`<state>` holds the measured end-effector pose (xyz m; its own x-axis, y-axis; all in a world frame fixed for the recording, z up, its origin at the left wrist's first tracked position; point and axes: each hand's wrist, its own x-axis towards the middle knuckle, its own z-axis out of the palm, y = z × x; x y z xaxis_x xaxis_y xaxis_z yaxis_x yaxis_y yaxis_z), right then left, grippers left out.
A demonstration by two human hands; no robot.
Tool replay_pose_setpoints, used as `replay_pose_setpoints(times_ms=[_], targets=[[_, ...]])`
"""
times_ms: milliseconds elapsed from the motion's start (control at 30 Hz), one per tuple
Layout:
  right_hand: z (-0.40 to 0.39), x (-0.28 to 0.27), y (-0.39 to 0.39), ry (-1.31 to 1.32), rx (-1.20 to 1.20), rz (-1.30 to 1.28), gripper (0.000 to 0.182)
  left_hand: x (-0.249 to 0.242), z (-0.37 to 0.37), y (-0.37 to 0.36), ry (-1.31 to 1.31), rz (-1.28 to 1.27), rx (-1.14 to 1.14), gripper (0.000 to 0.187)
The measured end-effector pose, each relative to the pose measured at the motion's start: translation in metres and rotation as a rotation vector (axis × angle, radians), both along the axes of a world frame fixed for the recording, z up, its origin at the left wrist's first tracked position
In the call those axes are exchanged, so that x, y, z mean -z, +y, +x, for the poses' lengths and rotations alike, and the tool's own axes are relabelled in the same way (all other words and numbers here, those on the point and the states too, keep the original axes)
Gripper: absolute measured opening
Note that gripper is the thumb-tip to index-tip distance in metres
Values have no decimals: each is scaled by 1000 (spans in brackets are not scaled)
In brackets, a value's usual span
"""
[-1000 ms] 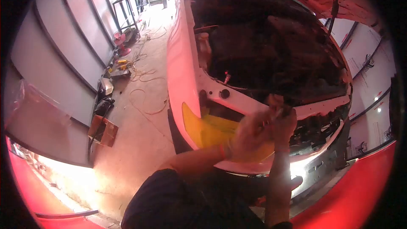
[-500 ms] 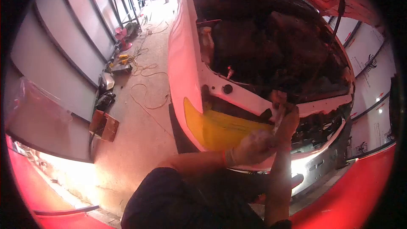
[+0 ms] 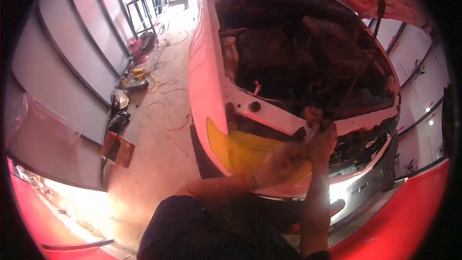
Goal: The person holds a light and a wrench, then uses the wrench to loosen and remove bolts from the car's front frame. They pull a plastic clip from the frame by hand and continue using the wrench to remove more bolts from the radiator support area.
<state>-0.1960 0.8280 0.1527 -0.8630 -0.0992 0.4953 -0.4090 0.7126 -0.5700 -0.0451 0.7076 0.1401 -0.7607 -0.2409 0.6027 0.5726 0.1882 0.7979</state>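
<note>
A car front with its bonnet raised fills the middle and right, and a white crossbar (image 3: 272, 114) runs along the engine bay (image 3: 293, 58). My right hand (image 3: 322, 143) is closed around a tool (image 3: 313, 118) with a rounded brownish head, held upright at the crossbar. Lower and to the left, my left hand (image 3: 281, 163) is smeared by motion in front of the yellow panel (image 3: 236, 151); its fingers cannot be made out. Whether it holds anything is hidden by the blur.
On the left floor lie cables (image 3: 166, 110), an open cardboard box (image 3: 117, 150) and a pink fan (image 3: 138, 50) along the wall panels. A metal rack (image 3: 143, 7) stands at the back. A prop rod (image 3: 381, 7) hangs near the raised bonnet.
My left hand has moved left, away from my right hand, and is more blurred. My right hand stays by the crossbar with the tool. The view has shifted slightly.
</note>
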Motion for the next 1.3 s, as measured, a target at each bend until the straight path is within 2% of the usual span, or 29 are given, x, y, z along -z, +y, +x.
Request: replay_pose_setpoints(times_ms=[33,67,100,133,200,267,300,367,467,533,600,633,667,700,767,833,900,933,1000,1067,1133,1200,1233,1267,1300], targets=[[4,1,0,-34,-53,-96,31,-18,20,5,3,-386,-9,49],[6,1,0,-64,-105,-190,32,-12,18,8,-6,-373,-13,49],[5,1,2,-64,-105,-180,32,-6,8,10,41,-253,-48,47],[1,1,3,-10,-99,-156,35,-21,-1,6,96,-140,-77,45],[0,-1,4,40,-90,-136,37,-71,-12,-15,-6,81,-87,49],[2,-7,-2,13,-14,-58,39,-49,-61,-37,-1,275,-203,56],[1,-6,-3,14,-19,-62,39,-51,-73,-48,0,271,-208,56],[-5,-3,-1,-39,-18,-13,38,-57,-89,-62,-114,685,-116,59],[5,-14,-3,-98,-33,-89,37,-42,-55,-45,-248,717,-167,57],[2,-8,1,-65,-18,-54,36,6,-20,-14,15,225,-59,52],[3,4,1,-50,-17,-3,36,-13,9,4,120,-355,60,46],[2,9,0,-75,-69,-148,35,-10,12,6,110,-344,54,46],[0,9,2,-91,-113,-295,34,-10,10,9,39,-282,57,43],[-1,5,2,-81,-105,-293,34,-12,3,10,-23,-227,68,40],[2,-4,2,21,-53,-107,29,-33,-18,-10,8,11,4,45],[3,-8,-1,-28,-31,-100,28,-68,-45,-30,-59,249,-130,50],[5,-10,-6,-74,-15,-95,28,-61,-88,-52,-3,493,-86,55],[7,-12,-6,-55,-19,-72,30,-60,-88,-58,2,491,-88,55],[8,-18,-6,-29,-18,-52,33,-60,-88,-69,-119,687,-52,64],[12,-24,-7,-75,-11,-55,30,-58,-56,-47,-248,725,-179,55],[10,-18,-4,-43,-10,-49,28,-13,-26,-21,-163,229,-120,41],[5,0,-1,-29,-22,-29,26,-21,12,2,-92,-25,235,42],[-3,12,-1,-89,-128,-281,25,-17,10,4,-97,-16,227,42],[-10,21,2,-143,-228,-535,23,-12,0,7,41,-79,98,39],[-9,15,3,-135,-223,-531,23,-13,-10,8,186,-145,-25,36]])
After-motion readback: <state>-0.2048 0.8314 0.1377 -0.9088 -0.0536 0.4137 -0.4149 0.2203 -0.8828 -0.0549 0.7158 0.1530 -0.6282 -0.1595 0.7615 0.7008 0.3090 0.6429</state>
